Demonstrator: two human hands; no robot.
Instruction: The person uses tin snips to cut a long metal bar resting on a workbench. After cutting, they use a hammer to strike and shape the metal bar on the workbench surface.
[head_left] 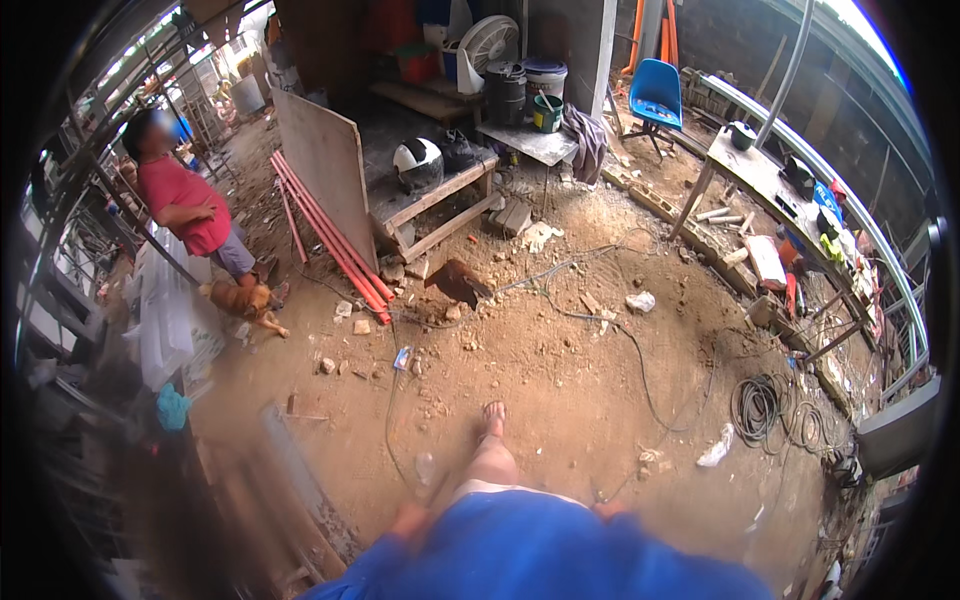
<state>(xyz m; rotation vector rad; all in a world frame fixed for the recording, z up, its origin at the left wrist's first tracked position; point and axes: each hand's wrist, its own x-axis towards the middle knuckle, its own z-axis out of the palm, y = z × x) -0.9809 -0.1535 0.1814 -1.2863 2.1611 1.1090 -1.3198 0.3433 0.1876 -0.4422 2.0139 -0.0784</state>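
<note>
My left hand (408, 521) hangs low beside my blue shirt, smeared by motion, and its fingers do not show clearly. On the other side of the shirt, my right hand (609, 507) is mostly covered and just as blurred. Whether either one holds anything cannot be made out. One bare leg with a sandalled foot (493, 412) is stretched forward on the dirt ground. A brown hen (457, 283) is on the ground ahead, close to a long dark cable (636, 345).
Red pipes (335, 240) lean by a plywood board (325, 170) at left, near a person in a red shirt (190, 200) and a brown dog (240, 300). A helmet (418, 163) rests on a wooden platform. Coiled cable (758, 408), a blue chair (656, 92) and a cluttered table are right.
</note>
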